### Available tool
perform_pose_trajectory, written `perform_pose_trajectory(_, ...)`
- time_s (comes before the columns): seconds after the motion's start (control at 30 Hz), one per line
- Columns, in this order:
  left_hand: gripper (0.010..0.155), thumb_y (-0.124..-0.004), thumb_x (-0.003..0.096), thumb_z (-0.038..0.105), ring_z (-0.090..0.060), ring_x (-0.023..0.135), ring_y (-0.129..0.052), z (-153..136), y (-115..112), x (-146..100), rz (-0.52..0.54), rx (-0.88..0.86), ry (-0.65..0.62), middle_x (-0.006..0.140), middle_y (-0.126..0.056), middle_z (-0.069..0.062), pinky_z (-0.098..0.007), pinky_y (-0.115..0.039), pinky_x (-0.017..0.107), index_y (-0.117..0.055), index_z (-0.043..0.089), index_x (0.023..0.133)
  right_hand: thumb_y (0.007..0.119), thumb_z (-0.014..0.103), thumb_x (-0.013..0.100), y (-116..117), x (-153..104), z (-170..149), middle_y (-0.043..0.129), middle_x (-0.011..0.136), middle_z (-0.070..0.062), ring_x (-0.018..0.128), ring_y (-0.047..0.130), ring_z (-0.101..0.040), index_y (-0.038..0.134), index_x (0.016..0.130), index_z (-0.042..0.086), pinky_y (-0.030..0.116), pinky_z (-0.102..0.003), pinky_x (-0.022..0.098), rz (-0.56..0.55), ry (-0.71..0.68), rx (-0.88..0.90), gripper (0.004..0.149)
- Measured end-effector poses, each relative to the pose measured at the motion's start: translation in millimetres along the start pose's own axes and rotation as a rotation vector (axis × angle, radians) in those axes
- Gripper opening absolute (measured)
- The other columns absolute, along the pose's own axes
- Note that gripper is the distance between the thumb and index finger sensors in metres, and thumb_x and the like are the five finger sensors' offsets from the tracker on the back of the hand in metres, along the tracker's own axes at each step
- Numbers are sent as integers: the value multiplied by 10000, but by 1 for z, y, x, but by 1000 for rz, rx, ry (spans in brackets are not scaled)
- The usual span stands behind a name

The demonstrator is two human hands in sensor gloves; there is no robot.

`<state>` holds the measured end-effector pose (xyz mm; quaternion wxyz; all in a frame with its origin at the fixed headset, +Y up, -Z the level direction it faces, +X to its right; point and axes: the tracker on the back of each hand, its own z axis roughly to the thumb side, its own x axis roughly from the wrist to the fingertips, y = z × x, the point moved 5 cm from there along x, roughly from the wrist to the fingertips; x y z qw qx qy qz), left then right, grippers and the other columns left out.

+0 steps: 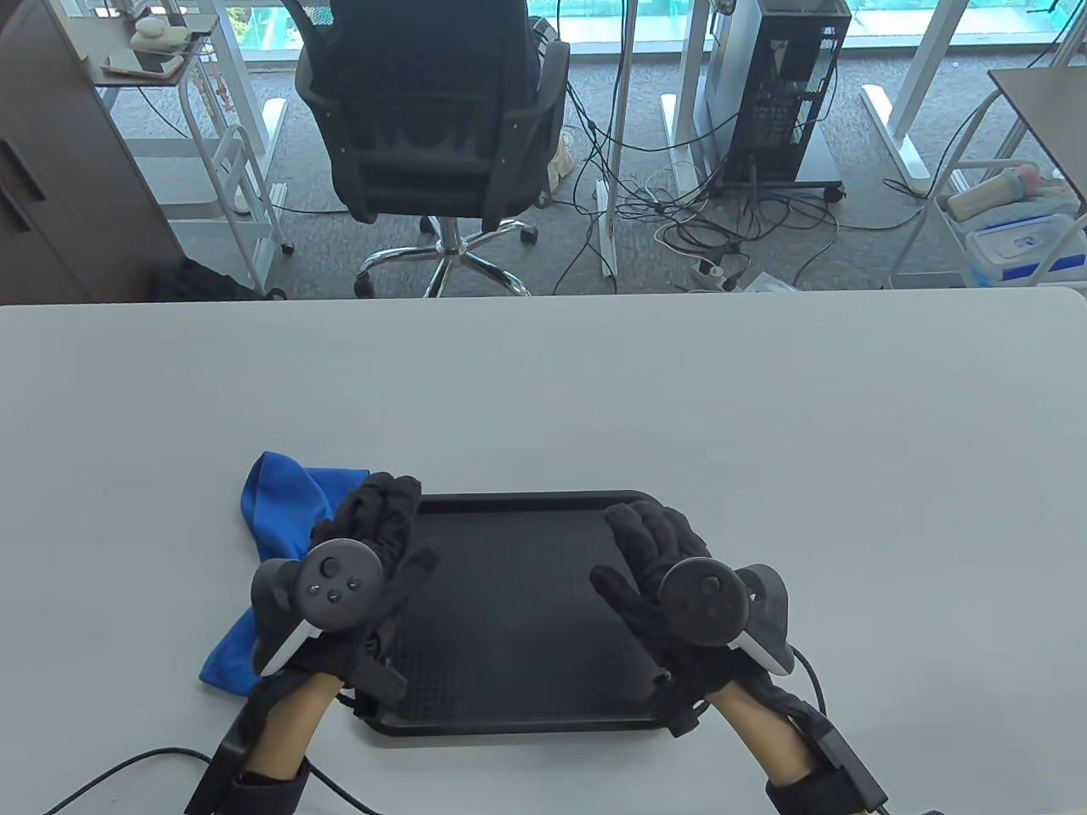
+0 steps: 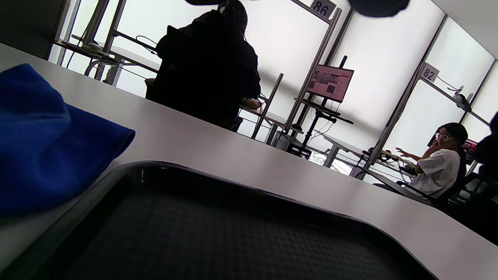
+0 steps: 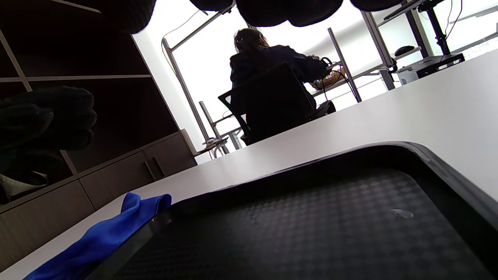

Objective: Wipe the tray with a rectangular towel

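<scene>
A black rectangular tray (image 1: 509, 594) lies on the white table near the front edge. It also shows in the left wrist view (image 2: 233, 241) and the right wrist view (image 3: 311, 233), where a small pale spot (image 3: 400, 213) sits on its floor. A crumpled blue towel (image 1: 284, 501) lies on the table against the tray's left rim, also seen in the left wrist view (image 2: 42, 144) and the right wrist view (image 3: 105, 237). My left hand (image 1: 399, 526) hovers over the tray's left rim with fingers bent, holding nothing. My right hand (image 1: 624, 548) is spread open above the tray's right half, empty.
The white table (image 1: 764, 407) stretches far behind and right of the tray. Beyond its far edge stand a black office chair (image 1: 433, 127) and a computer tower (image 1: 785, 93). Glove cables (image 1: 127, 764) trail at the front edge.
</scene>
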<state>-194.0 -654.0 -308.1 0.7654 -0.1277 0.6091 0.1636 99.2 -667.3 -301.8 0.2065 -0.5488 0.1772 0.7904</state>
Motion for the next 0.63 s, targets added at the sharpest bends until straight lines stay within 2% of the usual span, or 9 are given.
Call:
perform_pose_trajectory(0.13, 703, -650, 534, 472, -446, 1141, -427, -6, -23, 0, -105, 26, 8, 1199, -358, -180, -764, -374, 694, -383, 225, 1136, 696, 469, 496, 11, 1, -7, 448, 1063, -186, 986, 489, -482, 403, 1037, 181, 467, -709, 641, 41, 19, -30, 680)
perform_pose_trajectory(0.37, 699, -648, 535, 470, -450, 1136, -438, -10, -28, 0, -128, 9, 18, 1197, -366, -185, -762, -378, 693, -387, 223, 1135, 697, 465, 495, 20, 1, -8, 451, 1061, -191, 984, 489, -486, 406, 1036, 176, 466, -710, 640, 76, 20, -38, 679)
perform_pose_trajectory(0.63, 699, -648, 535, 470, -450, 1135, -441, -8, -37, 0, -169, 14, 15, 1196, -369, -186, -763, -379, 691, -390, 221, 1135, 696, 463, 496, 20, 1, -9, 452, 1059, -193, 982, 491, -487, 408, 1036, 172, 467, -709, 640, 77, 21, -31, 677)
